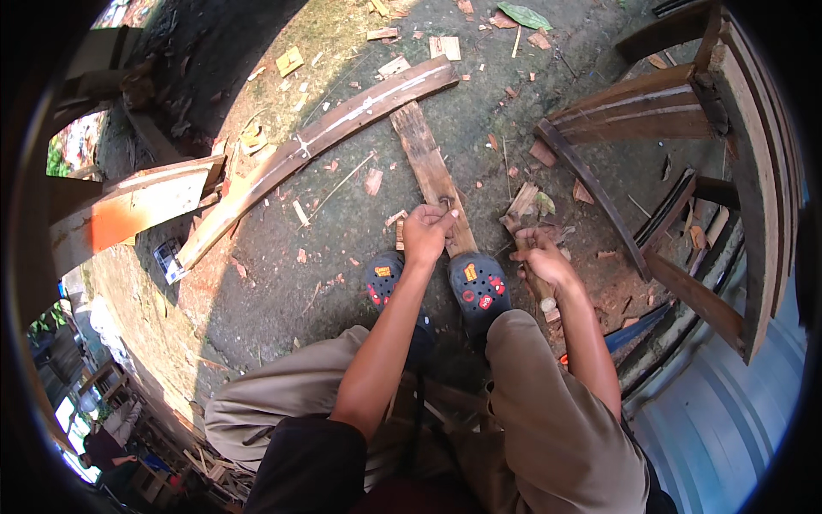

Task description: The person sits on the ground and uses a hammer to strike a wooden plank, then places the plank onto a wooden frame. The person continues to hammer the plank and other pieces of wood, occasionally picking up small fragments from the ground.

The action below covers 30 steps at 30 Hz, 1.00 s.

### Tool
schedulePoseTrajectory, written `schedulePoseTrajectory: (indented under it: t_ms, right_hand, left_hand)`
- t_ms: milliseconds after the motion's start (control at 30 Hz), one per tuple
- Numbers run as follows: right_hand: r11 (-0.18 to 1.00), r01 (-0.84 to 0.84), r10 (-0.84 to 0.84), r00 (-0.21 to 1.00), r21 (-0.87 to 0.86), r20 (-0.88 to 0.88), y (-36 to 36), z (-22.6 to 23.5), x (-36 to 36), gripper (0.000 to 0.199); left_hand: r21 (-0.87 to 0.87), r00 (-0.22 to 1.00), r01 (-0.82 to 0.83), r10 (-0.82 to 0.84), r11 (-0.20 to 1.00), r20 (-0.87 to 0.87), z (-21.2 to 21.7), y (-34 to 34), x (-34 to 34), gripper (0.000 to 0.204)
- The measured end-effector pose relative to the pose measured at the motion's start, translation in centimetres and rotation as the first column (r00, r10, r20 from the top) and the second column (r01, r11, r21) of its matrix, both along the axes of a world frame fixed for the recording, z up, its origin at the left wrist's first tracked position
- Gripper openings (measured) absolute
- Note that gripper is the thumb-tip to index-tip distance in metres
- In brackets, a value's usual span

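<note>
A short weathered plank point(418, 146) lies on the ground before me, its near end by the toe of my right clog point(479, 287). My left hand point(425, 233) rests at this plank, thumb and fingertips pinched on a small dark metal piece, nail-like and partly hidden by the fingers. To the right, my right hand point(545, 259) is wrapped around a short, thick wooden stick point(539, 287) with a rounded pale near end. The stick's far end is close to a rough wood piece point(522, 204); I cannot tell if they are joined.
A long curved board point(342, 128) with a white streak stretches across the left. An orange-marked timber point(128, 210) lies farther left. Wooden frame parts point(634, 107) and a blue-bladed tool point(638, 327) are at right, beside corrugated metal sheet point(719, 411). Wood chips litter the ground.
</note>
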State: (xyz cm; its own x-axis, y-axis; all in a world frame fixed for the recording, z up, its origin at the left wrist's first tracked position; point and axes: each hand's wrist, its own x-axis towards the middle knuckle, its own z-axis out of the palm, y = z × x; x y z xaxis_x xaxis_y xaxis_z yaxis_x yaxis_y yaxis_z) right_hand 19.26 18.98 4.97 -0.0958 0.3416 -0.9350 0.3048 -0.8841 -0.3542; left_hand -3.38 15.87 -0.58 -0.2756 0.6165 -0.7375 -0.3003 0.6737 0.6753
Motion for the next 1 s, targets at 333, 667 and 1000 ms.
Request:
schedulePoseTrajectory:
  t_ms: [333,667,1000]
  right_hand:
    - [0.998,0.036,-0.039,0.997,-0.055,-0.063,0.7,-0.1,1.4,0.048]
    - [0.893,0.198,-0.22,0.976,0.405,0.008,-4.4,6.6,3.1,0.054]
    - [0.898,0.39,-0.299,0.881,0.204,-0.367,-6.6,8.6,3.1,0.023]
  left_hand:
    - [-0.007,0.997,-0.029,0.029,1.0,-0.069,-0.6,0.0,0.3,0.027]
    - [0.074,0.951,0.212,-0.188,0.974,-0.246,-2.2,0.1,-0.6,0.024]
    - [-0.059,0.879,0.465,-0.469,0.883,-0.088,0.0,2.8,-4.1,0.024]
